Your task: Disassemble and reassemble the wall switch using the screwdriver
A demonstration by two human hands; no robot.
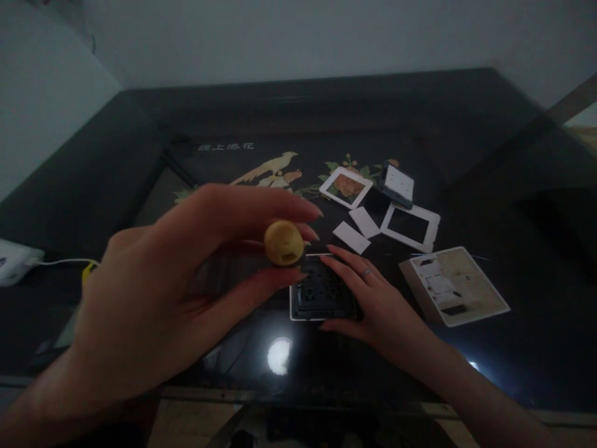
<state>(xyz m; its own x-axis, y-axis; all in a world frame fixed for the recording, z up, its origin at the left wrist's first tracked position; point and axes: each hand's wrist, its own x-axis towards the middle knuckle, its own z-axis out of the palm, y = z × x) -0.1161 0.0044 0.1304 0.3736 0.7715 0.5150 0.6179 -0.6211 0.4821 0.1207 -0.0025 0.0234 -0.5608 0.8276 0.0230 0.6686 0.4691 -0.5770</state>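
Note:
My left hand is raised close to the camera and pinches a small round yellow handle, likely a screwdriver seen end-on, between thumb and fingertips. My right hand rests on the dark table, its fingers laid over the right side of a dark switch module in a white frame. A ring shows on one finger. Past the module lie two small white key plates.
The black glossy table has a bird-and-flower inlay. On it lie two white switch frames, a white switch unit, and an open white box. A white device with a cable sits at far left.

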